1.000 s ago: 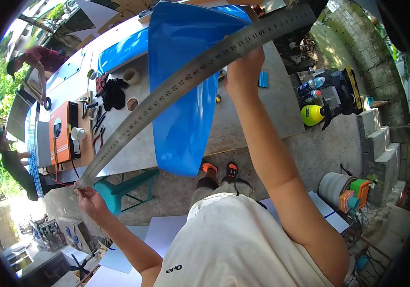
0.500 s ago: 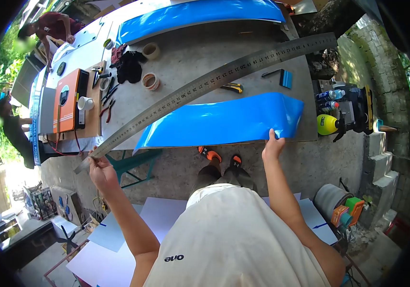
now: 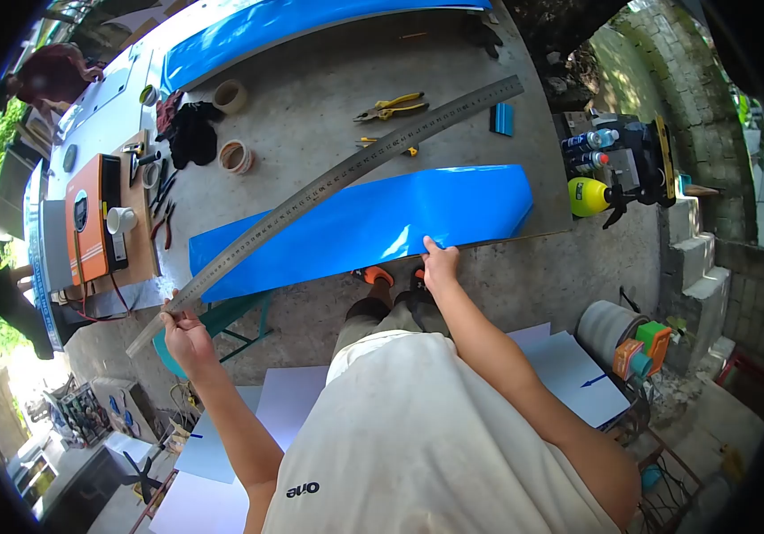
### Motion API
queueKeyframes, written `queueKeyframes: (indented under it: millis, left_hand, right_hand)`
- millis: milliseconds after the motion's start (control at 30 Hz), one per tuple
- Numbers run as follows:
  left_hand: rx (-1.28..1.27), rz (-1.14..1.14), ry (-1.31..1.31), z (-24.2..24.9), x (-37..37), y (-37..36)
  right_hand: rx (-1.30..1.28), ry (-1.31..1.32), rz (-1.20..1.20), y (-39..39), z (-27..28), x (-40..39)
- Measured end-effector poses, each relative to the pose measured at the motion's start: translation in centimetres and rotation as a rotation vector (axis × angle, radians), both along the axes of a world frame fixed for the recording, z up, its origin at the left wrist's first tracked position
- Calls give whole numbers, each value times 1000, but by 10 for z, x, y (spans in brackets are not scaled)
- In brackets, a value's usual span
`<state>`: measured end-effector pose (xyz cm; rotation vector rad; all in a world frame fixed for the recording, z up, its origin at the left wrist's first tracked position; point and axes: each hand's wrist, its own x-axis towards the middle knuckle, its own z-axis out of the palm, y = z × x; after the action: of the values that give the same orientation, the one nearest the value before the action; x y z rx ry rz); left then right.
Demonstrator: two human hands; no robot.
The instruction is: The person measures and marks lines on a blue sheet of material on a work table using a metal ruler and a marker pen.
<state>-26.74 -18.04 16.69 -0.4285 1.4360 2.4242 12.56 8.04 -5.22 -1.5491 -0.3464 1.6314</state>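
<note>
My left hand [image 3: 188, 343] grips a long steel ruler [image 3: 320, 187] near its left end. The ruler slants up to the right, passing over the blue sheet and the table. My right hand [image 3: 440, 265] pinches the near edge of the glossy blue sheet [image 3: 355, 222] between thumb and fingers. That sheet lies along the front of the table, its right end slightly bent. Just beyond the ruler are yellow-handled pliers [image 3: 393, 107] and a yellow cutter [image 3: 411, 150], partly covered by the ruler. A small blue squeegee-like block [image 3: 502, 119] sits to the right.
The grey table [image 3: 311, 107] also bears tape rolls [image 3: 235, 157], a black cloth [image 3: 192, 133] and an orange device [image 3: 95, 209]. Another blue sheet [image 3: 311, 22] lies at the far side. A yellow spray bottle [image 3: 588, 197] stands right. Two people are at the left.
The view has shifted. My right hand has moved left along the blue sheet, whose curled right end now lies flatter. The ruler's far end has swung away from the right, and the pliers now show.
</note>
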Motion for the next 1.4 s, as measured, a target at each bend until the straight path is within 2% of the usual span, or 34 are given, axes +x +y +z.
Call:
queueKeyframes:
  millis: [100,200,300,367,433,500,633,867,1100,1200,1333,1400]
  left_hand:
    - [-56,3,-50,-18,7,13]
    - [-77,-97,-65,-52,17,10]
    - [-105,-121,-127,-57,37,19]
    - [-118,-132,-126,-65,46,19]
    - [-130,-150,-127,-67,56,23]
    - [-160,-163,-176,-65,67,27]
    - [-201,-184,-209,-73,81,19]
    - [-181,-169,-276,-75,85,15]
    - [-165,-225,-242,-95,69,20]
    - [-123,-291,-252,-113,68,24]
    - [-192,-297,-241,-109,88,44]
    - [-208,-287,-236,-109,99,55]
  right_hand:
    - [50,201,128,4,-3,-5]
    - [-33,252,261,22,2,27]
    - [-11,200,164,60,0,76]
    - [-43,76,61,89,9,101]
    - [-46,-42,97,114,-36,139]
    - [-18,-111,93,128,-47,150]
    - [31,-149,-79,139,-59,171]
    - [-8,-242,7,156,-70,218]
    - [-3,-302,-148,138,-39,201]
    - [-52,-441,-96,124,-18,196]
    - [-55,-459,-126,118,2,205]
    - [-66,-463,-54,121,12,214]
